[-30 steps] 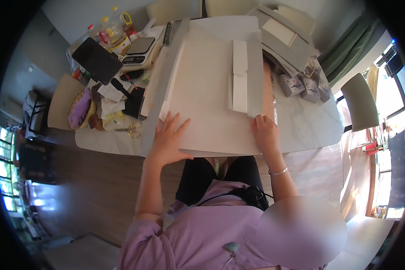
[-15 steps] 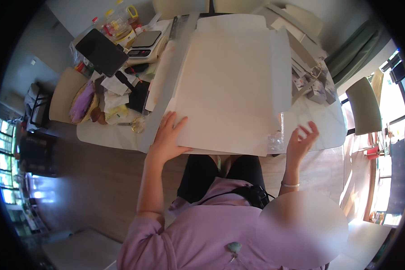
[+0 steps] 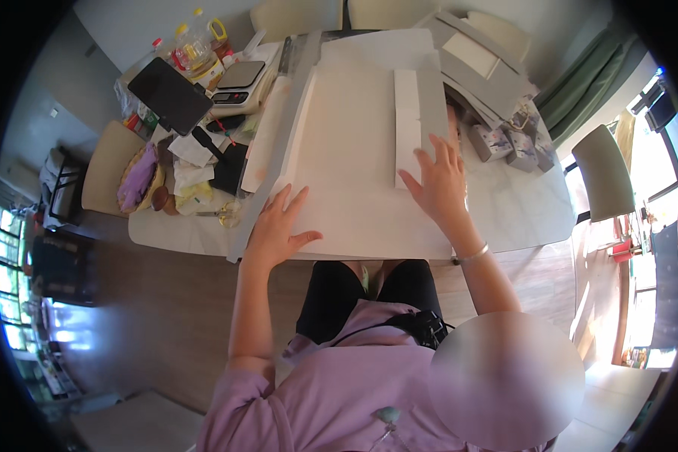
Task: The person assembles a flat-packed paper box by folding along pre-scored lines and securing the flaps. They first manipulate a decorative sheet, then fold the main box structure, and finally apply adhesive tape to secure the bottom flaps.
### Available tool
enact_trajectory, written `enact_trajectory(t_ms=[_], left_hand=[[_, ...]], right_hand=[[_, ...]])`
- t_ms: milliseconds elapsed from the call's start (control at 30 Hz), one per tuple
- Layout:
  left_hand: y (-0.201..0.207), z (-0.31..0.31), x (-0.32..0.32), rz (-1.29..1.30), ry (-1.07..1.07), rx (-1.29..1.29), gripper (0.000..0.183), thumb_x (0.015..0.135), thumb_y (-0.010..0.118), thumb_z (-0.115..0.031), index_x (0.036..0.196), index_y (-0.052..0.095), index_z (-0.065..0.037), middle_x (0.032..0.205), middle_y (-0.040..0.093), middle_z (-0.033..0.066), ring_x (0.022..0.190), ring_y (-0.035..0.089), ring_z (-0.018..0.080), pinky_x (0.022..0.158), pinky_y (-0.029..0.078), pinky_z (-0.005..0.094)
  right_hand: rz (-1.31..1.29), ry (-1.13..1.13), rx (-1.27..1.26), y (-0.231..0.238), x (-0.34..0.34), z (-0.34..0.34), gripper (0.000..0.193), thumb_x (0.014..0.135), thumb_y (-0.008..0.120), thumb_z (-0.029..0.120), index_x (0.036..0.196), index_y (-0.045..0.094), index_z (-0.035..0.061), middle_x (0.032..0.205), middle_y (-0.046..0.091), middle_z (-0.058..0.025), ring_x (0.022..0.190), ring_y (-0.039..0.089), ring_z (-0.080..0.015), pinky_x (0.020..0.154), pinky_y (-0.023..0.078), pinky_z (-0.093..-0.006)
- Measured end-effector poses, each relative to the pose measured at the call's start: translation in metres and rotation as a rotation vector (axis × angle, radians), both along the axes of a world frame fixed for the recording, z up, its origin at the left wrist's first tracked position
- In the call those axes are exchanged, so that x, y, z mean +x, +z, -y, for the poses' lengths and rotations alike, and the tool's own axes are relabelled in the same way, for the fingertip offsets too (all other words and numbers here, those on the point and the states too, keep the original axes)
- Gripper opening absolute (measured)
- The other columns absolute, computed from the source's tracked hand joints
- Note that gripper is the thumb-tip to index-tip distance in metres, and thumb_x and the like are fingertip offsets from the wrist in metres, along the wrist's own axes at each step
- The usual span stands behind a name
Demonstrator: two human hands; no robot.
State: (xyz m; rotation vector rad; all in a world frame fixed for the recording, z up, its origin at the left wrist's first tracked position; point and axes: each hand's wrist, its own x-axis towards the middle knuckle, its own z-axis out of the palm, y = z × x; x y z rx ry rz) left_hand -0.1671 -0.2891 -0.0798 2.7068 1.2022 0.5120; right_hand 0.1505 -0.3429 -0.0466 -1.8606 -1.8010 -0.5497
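A large white sheet of paper or thin card (image 3: 346, 158) lies across the table in front of me. Along its left side runs a long grey strip (image 3: 290, 128). At the right side a grey-and-white flap (image 3: 407, 124) lies folded inward over the sheet. My left hand (image 3: 273, 230) rests with fingers spread on the sheet's near left corner, touching the grey strip's lower end. On the folded flap's near end lies my right hand (image 3: 443, 184), its fingers apart; it grips nothing. Part of the flap is hidden beneath it.
On the left of the marble-look table (image 3: 181, 233) are a tablet (image 3: 170, 96), a kitchen scale (image 3: 237, 83), scissors (image 3: 228, 215), plastic bottles (image 3: 193, 53) and a basket with purple cloth (image 3: 138, 177). Grey card pieces (image 3: 478, 64) and small patterned boxes (image 3: 521, 149) stand at right.
My right hand has moved left and forward from beside the table edge onto the sheet. The right flap has folded inward, baring more boxes at right. My left hand stays nearly in place.
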Motion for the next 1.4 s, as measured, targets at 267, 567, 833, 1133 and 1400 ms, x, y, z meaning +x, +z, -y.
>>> enact_trajectory(t_ms=[267, 567, 833, 1133, 1400], left_hand=[[0.004, -0.005, 0.021, -0.029, 0.082, -0.012, 0.076, 0.075, 0.079, -0.050, 0.134, 0.058, -0.008, 0.131, 0.059, 0.0208, 0.108, 0.062, 0.0408, 0.092, 0.051, 0.0449], [-0.008, -0.002, 0.010, 0.012, 0.101, 0.033, 0.063, 0.078, 0.077, -0.046, 0.123, 0.064, -0.004, 0.122, 0.065, 0.0182, 0.100, 0.066, 0.0361, 0.087, 0.053, 0.0421], [0.025, -0.007, 0.050, -0.058, 0.107, -0.059, 0.037, 0.091, 0.067, -0.034, 0.106, 0.066, -0.001, 0.102, 0.067, 0.0179, 0.087, 0.067, 0.0362, 0.079, 0.053, 0.0430], [0.050, 0.013, 0.172, 0.295, -0.148, -0.996, 0.051, 0.088, 0.075, -0.028, 0.125, 0.055, 0.002, 0.082, 0.067, 0.0116, 0.081, 0.069, 0.0172, 0.071, 0.058, 0.0340], [-0.007, 0.026, 0.167, 0.735, -0.226, -1.097, 0.055, 0.080, 0.073, 0.002, 0.132, 0.056, 0.002, 0.101, 0.062, 0.0055, 0.087, 0.062, 0.0114, 0.075, 0.055, 0.0275]], right_hand=[[-0.307, -0.362, -0.466, -0.014, 0.007, -0.090, 0.085, 0.071, 0.080, 0.062, 0.116, 0.051, -0.0050, 0.099, 0.065, -0.0165, 0.087, 0.069, -0.0283, 0.067, 0.055, -0.0389], [-0.604, -0.156, -0.242, 0.006, 0.034, -0.058, 0.071, 0.074, 0.083, 0.039, 0.120, 0.048, -0.0039, 0.102, 0.064, -0.0144, 0.088, 0.066, -0.0247, 0.075, 0.055, -0.0352], [-1.250, 0.243, 0.323, -0.002, 0.022, 0.072, 0.062, 0.075, 0.081, -0.003, 0.121, 0.039, -0.0002, 0.094, 0.060, -0.0086, 0.086, 0.064, -0.0166, 0.076, 0.054, -0.0288], [-0.892, 0.315, 0.213, -0.050, -0.017, 0.126, 0.044, 0.074, 0.080, 0.001, 0.109, 0.054, 0.0010, 0.113, 0.062, -0.0134, 0.100, 0.066, -0.0229, 0.089, 0.055, -0.0381], [-0.501, 0.830, -0.333, -0.024, -0.019, 0.143, 0.056, 0.067, 0.060, -0.007, 0.121, 0.062, 0.0029, 0.141, 0.052, -0.0185, 0.138, 0.042, -0.0368, 0.116, 0.030, -0.0555]])
